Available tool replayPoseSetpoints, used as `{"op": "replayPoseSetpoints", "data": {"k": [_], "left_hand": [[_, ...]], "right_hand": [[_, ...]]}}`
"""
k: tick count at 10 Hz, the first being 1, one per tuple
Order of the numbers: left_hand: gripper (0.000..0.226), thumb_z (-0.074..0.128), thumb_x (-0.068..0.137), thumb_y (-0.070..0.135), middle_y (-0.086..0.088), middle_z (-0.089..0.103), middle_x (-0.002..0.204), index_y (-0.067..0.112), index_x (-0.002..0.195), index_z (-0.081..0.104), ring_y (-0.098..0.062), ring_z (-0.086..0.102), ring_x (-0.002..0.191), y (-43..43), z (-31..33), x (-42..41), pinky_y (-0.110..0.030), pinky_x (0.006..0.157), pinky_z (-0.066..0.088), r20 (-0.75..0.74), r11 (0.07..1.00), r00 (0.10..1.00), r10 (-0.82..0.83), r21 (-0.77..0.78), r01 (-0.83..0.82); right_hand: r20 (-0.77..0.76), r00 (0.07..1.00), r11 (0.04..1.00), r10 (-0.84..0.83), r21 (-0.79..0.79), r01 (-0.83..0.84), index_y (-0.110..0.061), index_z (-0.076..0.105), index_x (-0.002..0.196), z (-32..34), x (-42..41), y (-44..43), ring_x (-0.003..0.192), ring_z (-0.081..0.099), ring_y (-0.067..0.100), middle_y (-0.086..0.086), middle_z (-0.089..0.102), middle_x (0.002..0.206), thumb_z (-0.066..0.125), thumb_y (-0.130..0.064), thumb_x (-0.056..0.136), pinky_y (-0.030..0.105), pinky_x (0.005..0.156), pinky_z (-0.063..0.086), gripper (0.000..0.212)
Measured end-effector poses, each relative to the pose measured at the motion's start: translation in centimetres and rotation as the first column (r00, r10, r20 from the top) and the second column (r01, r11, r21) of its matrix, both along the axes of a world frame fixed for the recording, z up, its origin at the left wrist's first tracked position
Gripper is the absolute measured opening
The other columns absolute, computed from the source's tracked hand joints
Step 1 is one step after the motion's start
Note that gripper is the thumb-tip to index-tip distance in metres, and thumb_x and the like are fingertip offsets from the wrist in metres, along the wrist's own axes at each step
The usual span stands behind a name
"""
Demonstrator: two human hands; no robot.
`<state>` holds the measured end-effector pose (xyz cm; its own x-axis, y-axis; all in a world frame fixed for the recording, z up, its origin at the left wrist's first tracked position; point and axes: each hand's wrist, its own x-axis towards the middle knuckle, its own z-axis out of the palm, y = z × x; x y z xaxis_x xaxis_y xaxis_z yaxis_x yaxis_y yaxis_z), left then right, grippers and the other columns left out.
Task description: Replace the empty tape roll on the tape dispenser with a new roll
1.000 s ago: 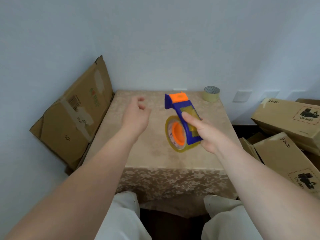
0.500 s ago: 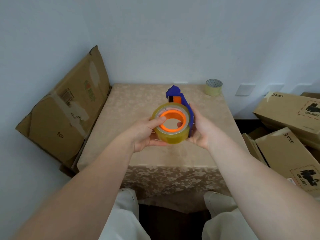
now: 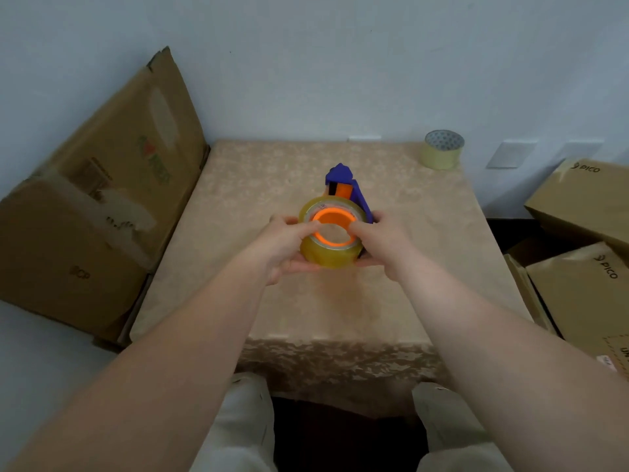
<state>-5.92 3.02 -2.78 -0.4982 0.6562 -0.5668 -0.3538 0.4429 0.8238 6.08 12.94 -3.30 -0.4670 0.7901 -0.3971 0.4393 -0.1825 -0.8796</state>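
Note:
I hold a blue tape dispenser point(image 3: 357, 195) above the middle of the small table point(image 3: 258, 185). A yellowish tape roll point(image 3: 328, 255) sits on its orange hub point(image 3: 318, 218), facing up at me. My left hand point(image 3: 284, 245) grips the roll from the left, thumb on the hub's rim. My right hand point(image 3: 381, 241) holds the roll and dispenser from the right, thumb on the rim too. The dispenser's handle is hidden behind the roll. A second tape roll point(image 3: 441, 149) stands at the table's far right corner.
The table has a beige patterned cloth and stands against a white wall. A flattened cardboard box point(image 3: 102, 199) leans at the left. Stacked cardboard boxes point(image 3: 585, 240) sit on the right. My knees point(image 3: 238, 430) are under the near edge.
My left hand came in and took hold of the roll. The dispenser turned so the hub faces me. My right thumb has moved onto the hub's rim.

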Motion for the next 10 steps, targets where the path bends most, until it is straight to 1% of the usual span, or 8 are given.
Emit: {"op": "replayPoseSetpoints", "data": {"k": [1, 2, 3, 5, 6, 7, 8, 10], "left_hand": [[0.051, 0.061, 0.088, 0.015, -0.017, 0.057, 0.122, 0.009, 0.132, 0.035, -0.030, 0.069, 0.090, 1.4, -0.8, -1.2, -0.046, 0.073, 0.059, 0.008, 1.000, 1.000, 0.005, 0.017, -0.005], [0.044, 0.058, 0.090, 0.015, -0.014, 0.061, 0.123, 0.007, 0.130, 0.042, -0.026, 0.068, 0.094, 2.6, -1.6, -2.3, -0.038, 0.067, 0.060, -0.046, 1.000, 0.999, -0.017, -0.023, 0.015], [0.037, 0.056, 0.091, 0.020, -0.012, 0.062, 0.124, 0.010, 0.126, 0.052, -0.028, 0.065, 0.103, 3.7, -2.6, -2.9, -0.041, 0.078, 0.058, -0.123, 0.995, 0.991, -0.051, -0.089, 0.040], [0.023, 0.052, 0.093, 0.030, -0.005, 0.062, 0.100, 0.019, 0.111, 0.059, -0.022, 0.059, 0.091, 4.5, -2.9, -2.7, -0.039, 0.087, 0.053, -0.135, 0.993, 0.990, -0.031, -0.116, 0.015], [0.032, 0.052, 0.092, 0.034, -0.007, 0.061, 0.110, 0.018, 0.120, 0.058, -0.024, 0.058, 0.099, 4.2, -2.4, -2.6, -0.037, 0.080, 0.051, -0.111, 0.992, 0.993, -0.031, -0.123, 0.018], [0.034, 0.056, 0.089, 0.033, -0.008, 0.060, 0.117, 0.018, 0.120, 0.058, -0.026, 0.058, 0.109, 3.7, -1.7, -2.3, -0.040, 0.085, 0.051, -0.089, 0.993, 0.996, -0.028, -0.116, 0.018], [0.021, 0.060, 0.087, 0.028, -0.004, 0.056, 0.098, 0.018, 0.105, 0.058, -0.020, 0.054, 0.092, 3.0, -0.4, -1.6, -0.040, 0.086, 0.050, -0.091, 0.994, 0.996, -0.014, -0.106, 0.005], [0.007, 0.055, 0.091, 0.024, 0.003, 0.054, 0.086, 0.019, 0.086, 0.058, -0.015, 0.050, 0.085, 1.1, 3.9, -0.3, -0.041, 0.094, 0.048, -0.135, 0.999, 0.991, -0.010, -0.044, 0.004]], "right_hand": [[0.033, 0.999, 0.995, -0.032, 0.097, 0.029, -0.029, 0.052, 0.071, -1.4, -1.6, 1.7, 0.089, 0.068, 0.032, 0.005, 0.064, 0.082, 0.060, -0.019, 0.075, 0.049, 0.076, 0.059, 0.013], [0.120, 0.992, 0.981, -0.046, 0.195, 0.021, -0.023, 0.057, 0.074, -2.8, -3.0, 3.2, 0.088, 0.067, 0.032, 0.006, 0.066, 0.082, 0.060, -0.023, 0.073, 0.049, 0.079, 0.057, 0.003], [0.189, 0.980, 0.965, -0.064, 0.261, 0.012, -0.017, 0.062, 0.088, -3.8, -4.2, 4.2, 0.088, 0.066, 0.032, 0.011, 0.070, 0.090, 0.058, -0.027, 0.074, 0.047, 0.081, 0.056, 0.017], [0.301, 0.951, 0.942, -0.071, 0.335, -0.036, -0.013, 0.061, 0.099, -5.0, -4.6, 4.6, 0.082, 0.060, 0.026, 0.006, 0.062, 0.088, 0.057, -0.028, 0.082, 0.033, 0.067, 0.048, 0.023], [0.329, 0.943, 0.953, -0.051, 0.298, -0.052, -0.014, 0.061, 0.101, -4.8, -4.6, 4.7, 0.082, 0.062, 0.025, 0.006, 0.064, 0.089, 0.058, -0.030, 0.081, 0.033, 0.066, 0.050, 0.025], [0.328, 0.943, 0.969, -0.046, 0.243, -0.038, -0.015, 0.059, 0.109, -4.2, -4.3, 4.8, 0.093, 0.064, 0.026, 0.004, 0.065, 0.098, 0.060, -0.038, 0.082, 0.035, 0.076, 0.053, 0.036], [0.340, 0.936, 0.974, -0.088, 0.225, 0.010, -0.010, 0.049, 0.131, -2.8, -3.4, 4.0, 0.115, 0.056, 0.029, 0.009, 0.059, 0.118, 0.058, -0.040, 0.086, 0.033, 0.083, 0.044, 0.055], [0.269, 0.960, 0.980, -0.074, 0.198, 0.020, 0.000, 0.060, 0.116, 1.4, -1.1, 2.3, 0.085, 0.059, 0.029, 0.006, 0.059, 0.076, 0.056, -0.023, 0.084, 0.039, 0.084, 0.052, 0.040]]}}
